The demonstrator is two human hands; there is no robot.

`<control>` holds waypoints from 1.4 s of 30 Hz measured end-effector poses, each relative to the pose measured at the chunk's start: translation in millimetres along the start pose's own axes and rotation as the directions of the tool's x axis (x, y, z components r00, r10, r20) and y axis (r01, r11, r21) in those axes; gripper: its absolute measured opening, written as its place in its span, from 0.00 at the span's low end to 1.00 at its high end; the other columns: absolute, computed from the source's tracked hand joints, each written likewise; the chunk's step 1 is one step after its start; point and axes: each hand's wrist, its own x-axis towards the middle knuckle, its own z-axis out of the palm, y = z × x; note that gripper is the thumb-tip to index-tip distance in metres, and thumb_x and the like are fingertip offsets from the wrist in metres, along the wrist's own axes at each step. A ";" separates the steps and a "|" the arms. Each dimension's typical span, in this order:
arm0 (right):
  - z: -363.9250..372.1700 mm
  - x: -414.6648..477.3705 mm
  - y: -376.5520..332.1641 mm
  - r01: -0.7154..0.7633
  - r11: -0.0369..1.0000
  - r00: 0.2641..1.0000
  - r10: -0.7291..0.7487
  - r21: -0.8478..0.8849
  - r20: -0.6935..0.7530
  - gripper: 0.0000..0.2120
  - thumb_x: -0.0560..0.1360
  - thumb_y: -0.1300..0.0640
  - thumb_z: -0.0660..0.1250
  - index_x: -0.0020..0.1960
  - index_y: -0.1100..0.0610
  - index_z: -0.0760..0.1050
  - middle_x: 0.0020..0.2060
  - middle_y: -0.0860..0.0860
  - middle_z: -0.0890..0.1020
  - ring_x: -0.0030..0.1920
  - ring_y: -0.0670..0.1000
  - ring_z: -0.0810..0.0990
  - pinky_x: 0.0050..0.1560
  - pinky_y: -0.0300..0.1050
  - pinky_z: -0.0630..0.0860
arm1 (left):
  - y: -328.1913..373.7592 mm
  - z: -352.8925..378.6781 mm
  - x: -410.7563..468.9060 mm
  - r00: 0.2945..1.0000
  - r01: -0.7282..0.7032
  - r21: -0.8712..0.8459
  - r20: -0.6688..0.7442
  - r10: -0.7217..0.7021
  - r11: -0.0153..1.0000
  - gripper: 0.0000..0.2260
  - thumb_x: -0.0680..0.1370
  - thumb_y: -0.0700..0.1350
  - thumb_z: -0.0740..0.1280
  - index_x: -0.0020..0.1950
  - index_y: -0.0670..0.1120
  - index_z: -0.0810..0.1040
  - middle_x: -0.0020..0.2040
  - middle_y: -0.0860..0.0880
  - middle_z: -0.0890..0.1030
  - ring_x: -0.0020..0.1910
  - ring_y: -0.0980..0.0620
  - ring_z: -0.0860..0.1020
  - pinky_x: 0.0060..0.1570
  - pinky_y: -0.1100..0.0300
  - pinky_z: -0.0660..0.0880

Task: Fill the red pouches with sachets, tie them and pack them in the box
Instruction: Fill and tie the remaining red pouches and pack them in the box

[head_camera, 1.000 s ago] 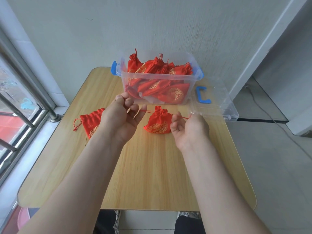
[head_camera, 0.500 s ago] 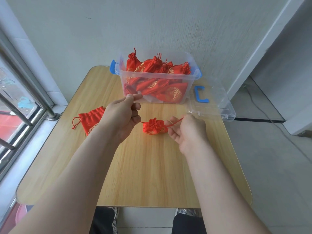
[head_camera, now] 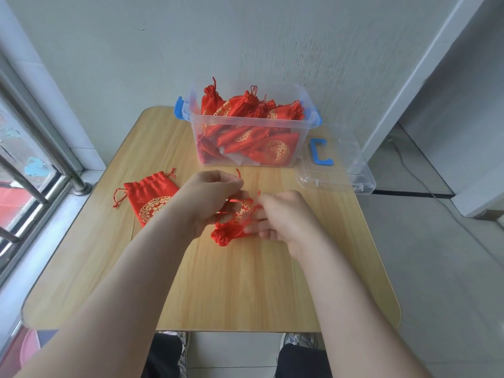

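A small red pouch (head_camera: pixel 234 222) with a gold pattern sits between my hands above the middle of the wooden table (head_camera: pixel 218 290), its gathered neck turned towards me. My left hand (head_camera: pixel 207 197) pinches one red drawstring end, which sticks up past my fingers. My right hand (head_camera: pixel 283 216) holds the other string end at the pouch's right side; its fingers are blurred. A second red pouch (head_camera: pixel 148 199) lies flat on the table to the left, partly behind my left wrist. The clear plastic box (head_camera: pixel 251 125) at the back holds several tied red pouches.
The box's clear lid (head_camera: pixel 338 170) with a blue clip (head_camera: pixel 320 151) lies to the right of the box, overhanging the table's right edge. A window with metal bars (head_camera: pixel 24 170) runs along the left. A wall stands right behind the box.
Both hands have drawn together from a wide pull on the strings, and now meet over the pouch. The pouch has turned so its neck points towards me.
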 end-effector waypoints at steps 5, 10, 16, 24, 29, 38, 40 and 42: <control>-5.1 2.7 -3.0 0.147 0.980 0.982 -0.129 0.131 -0.136 0.07 0.80 0.57 0.73 0.43 0.55 0.83 0.40 0.51 0.88 0.38 0.47 0.85 0.35 0.38 0.75 | -0.4 1.1 -0.4 0.999 -0.046 0.145 -0.014 0.049 0.988 0.07 0.82 0.44 0.72 0.57 0.42 0.84 0.43 0.50 0.87 0.33 0.53 0.77 0.36 0.59 0.76; -4.4 3.2 -1.4 0.218 0.964 0.973 -0.202 0.153 -0.114 0.02 0.80 0.58 0.75 0.49 0.53 0.84 0.36 0.47 0.88 0.36 0.42 0.85 0.35 0.33 0.78 | 0.7 1.2 -0.3 0.997 -0.074 0.188 0.042 0.067 0.979 0.07 0.82 0.44 0.72 0.55 0.42 0.86 0.48 0.46 0.89 0.36 0.52 0.76 0.36 0.59 0.75; -6.8 7.7 2.1 0.221 0.969 0.971 -0.208 0.114 -0.116 0.05 0.80 0.57 0.75 0.48 0.49 0.83 0.38 0.47 0.88 0.34 0.41 0.85 0.42 0.39 0.83 | 0.6 -0.2 -1.3 0.989 -0.145 0.286 0.076 0.129 0.947 0.06 0.82 0.45 0.72 0.51 0.45 0.88 0.46 0.49 0.89 0.36 0.53 0.73 0.37 0.59 0.74; -7.6 13.1 4.5 0.225 0.966 0.965 -0.202 0.130 -0.169 0.04 0.82 0.56 0.73 0.57 0.54 0.83 0.43 0.48 0.87 0.33 0.37 0.83 0.33 0.29 0.77 | 0.3 -4.7 -1.1 0.993 -0.062 0.215 0.114 0.038 0.975 0.08 0.81 0.43 0.74 0.54 0.38 0.86 0.42 0.46 0.86 0.35 0.53 0.78 0.40 0.60 0.78; -10.1 10.4 5.4 0.233 0.961 0.955 -0.197 0.148 -0.221 0.02 0.79 0.60 0.76 0.50 0.58 0.86 0.37 0.50 0.88 0.33 0.42 0.86 0.31 0.32 0.76 | 1.2 -3.4 0.6 0.999 -0.025 0.168 0.048 0.018 0.985 0.09 0.82 0.41 0.72 0.55 0.35 0.85 0.38 0.46 0.84 0.32 0.53 0.77 0.33 0.63 0.78; -15.4 6.8 4.4 0.369 0.926 0.918 -0.377 -0.084 -0.124 0.03 0.75 0.52 0.81 0.48 0.49 0.88 0.38 0.47 0.88 0.42 0.44 0.87 0.44 0.35 0.81 | 3.7 -7.6 -1.7 0.980 -0.124 0.264 0.184 0.076 0.956 0.07 0.82 0.43 0.72 0.53 0.39 0.87 0.43 0.46 0.86 0.40 0.49 0.77 0.43 0.57 0.76; -17.2 9.5 6.2 0.391 0.908 0.905 -0.409 -0.148 -0.119 0.04 0.75 0.52 0.81 0.49 0.48 0.89 0.38 0.45 0.88 0.42 0.43 0.86 0.44 0.35 0.81 | 4.5 -8.6 -2.3 0.976 -0.132 0.268 0.202 0.078 0.954 0.07 0.82 0.43 0.72 0.53 0.40 0.87 0.44 0.46 0.86 0.40 0.49 0.77 0.43 0.57 0.76; -17.5 12.6 7.7 0.415 0.890 0.890 -0.440 -0.187 -0.121 0.05 0.75 0.53 0.81 0.50 0.49 0.89 0.40 0.43 0.88 0.43 0.40 0.86 0.47 0.36 0.82 | 5.3 -9.2 -2.7 0.975 -0.131 0.262 0.211 0.076 0.956 0.07 0.82 0.42 0.71 0.53 0.39 0.87 0.44 0.45 0.86 0.40 0.49 0.77 0.43 0.56 0.75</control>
